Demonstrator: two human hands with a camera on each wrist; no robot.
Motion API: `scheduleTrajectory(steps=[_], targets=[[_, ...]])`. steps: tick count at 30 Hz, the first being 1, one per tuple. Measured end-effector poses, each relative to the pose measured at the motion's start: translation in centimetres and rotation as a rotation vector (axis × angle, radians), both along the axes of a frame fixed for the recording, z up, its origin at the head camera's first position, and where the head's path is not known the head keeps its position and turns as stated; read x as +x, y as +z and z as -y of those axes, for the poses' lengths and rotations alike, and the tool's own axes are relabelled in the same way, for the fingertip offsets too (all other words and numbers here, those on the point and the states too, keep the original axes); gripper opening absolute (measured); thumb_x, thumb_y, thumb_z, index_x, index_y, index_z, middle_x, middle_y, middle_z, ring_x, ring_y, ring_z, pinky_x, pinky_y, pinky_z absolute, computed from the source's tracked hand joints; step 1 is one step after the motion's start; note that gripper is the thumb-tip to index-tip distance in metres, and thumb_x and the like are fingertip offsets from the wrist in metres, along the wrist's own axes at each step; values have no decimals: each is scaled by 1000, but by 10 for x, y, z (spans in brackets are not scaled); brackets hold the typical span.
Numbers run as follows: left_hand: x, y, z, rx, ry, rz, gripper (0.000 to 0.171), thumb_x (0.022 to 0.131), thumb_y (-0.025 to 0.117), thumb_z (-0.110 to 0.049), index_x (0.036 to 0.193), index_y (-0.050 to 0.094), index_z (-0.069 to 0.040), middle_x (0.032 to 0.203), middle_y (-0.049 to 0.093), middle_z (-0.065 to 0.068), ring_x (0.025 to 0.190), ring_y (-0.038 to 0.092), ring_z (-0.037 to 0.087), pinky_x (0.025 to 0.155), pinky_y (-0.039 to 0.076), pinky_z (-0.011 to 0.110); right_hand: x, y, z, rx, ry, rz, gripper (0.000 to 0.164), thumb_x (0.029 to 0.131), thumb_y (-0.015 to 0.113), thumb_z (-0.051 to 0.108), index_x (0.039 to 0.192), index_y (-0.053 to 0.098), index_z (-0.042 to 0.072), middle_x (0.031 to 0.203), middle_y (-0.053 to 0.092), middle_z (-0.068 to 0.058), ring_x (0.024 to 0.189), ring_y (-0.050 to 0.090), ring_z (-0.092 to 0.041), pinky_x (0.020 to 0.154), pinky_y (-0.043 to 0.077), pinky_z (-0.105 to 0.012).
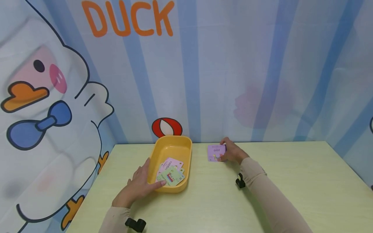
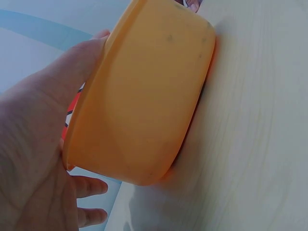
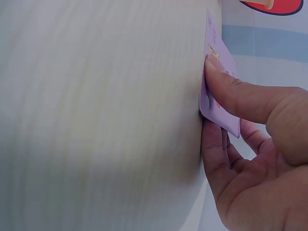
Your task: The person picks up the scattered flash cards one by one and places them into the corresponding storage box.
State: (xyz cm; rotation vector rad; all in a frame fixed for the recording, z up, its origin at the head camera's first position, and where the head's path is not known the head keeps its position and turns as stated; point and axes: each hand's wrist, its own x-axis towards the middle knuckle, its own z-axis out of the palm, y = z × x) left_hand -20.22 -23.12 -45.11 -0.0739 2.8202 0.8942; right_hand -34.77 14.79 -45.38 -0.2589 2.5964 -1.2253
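My right hand [image 1: 233, 152] pinches a purple flash card [image 1: 215, 152] printed with "zoo", thumb on its printed face and fingers under its edge. The right wrist view shows the card [image 3: 221, 91] held close to the tabletop, with a hole near one corner. My left hand [image 1: 139, 183] rests against the near left corner of a yellow plastic tray [image 1: 172, 139], its thumb reaching over the rim. In the left wrist view, two fingers [image 2: 91, 202] stick out past the tray's side [image 2: 149, 91]. Inside the tray lie several overlapping cards, a green card [image 1: 171, 176] over a pink "rabbit" card [image 1: 172, 162].
The pale wooden table [image 1: 204, 207] ends at the back against a blue striped cloth [image 1: 215, 71] with a printed duck [image 1: 38, 129] at the left. Small black cameras [image 1: 135, 224] sit at both wrists.
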Motion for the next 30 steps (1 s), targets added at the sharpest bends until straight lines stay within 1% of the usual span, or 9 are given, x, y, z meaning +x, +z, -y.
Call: scheduleTrajectory(steps=[6, 9, 12, 16, 21, 30], targets=[[0, 1, -1, 10, 2, 1, 126, 78, 70, -75, 164, 0, -16, 170, 14, 16, 154, 5, 46, 110, 5, 82, 1, -1, -2, -1, -20, 8, 65, 82, 82, -1, 132, 40, 4, 132, 56, -25, 107, 55, -31, 98, 41, -43], [0, 0, -1, 14, -2, 7, 125, 78, 70, -74, 164, 0, -16, 170, 13, 15, 154, 4, 46, 110, 5, 82, 1, -2, -4, -15, -43, 17, 63, 84, 81, 0, 135, 44, 5, 126, 56, -22, 105, 54, -30, 95, 42, -42], [1, -1, -1, 7, -2, 8, 125, 78, 70, -74, 164, 0, -16, 170, 13, 15, 154, 5, 46, 110, 6, 82, 2, -3, -5, -30, -54, 13, 62, 85, 80, 0, 138, 47, 5, 117, 57, -19, 100, 55, -28, 88, 43, -37], [1, -1, -2, 0, -1, 1, 125, 78, 70, -74, 164, 1, -15, 170, 14, 15, 154, 6, 46, 110, 6, 82, 1, -5, -5, -32, -75, 14, 61, 85, 80, 1, 139, 53, 9, 111, 59, -15, 96, 57, -26, 82, 44, -33], [2, 1, -2, 1, -4, -7, 125, 78, 70, -74, 164, 1, -14, 169, 15, 16, 154, 8, 47, 110, 7, 83, 1, -5, -6, -24, -102, 4, 60, 88, 78, 4, 142, 53, 11, 112, 59, -15, 96, 56, -26, 77, 44, -31], [2, 3, -1, 7, -17, -19, 123, 80, 70, -72, 164, 1, -13, 170, 14, 16, 154, 8, 47, 110, 7, 83, 5, -4, -9, -116, -120, 19, 57, 92, 73, 2, 144, 51, 7, 108, 57, -16, 88, 55, -23, 66, 48, -27]])
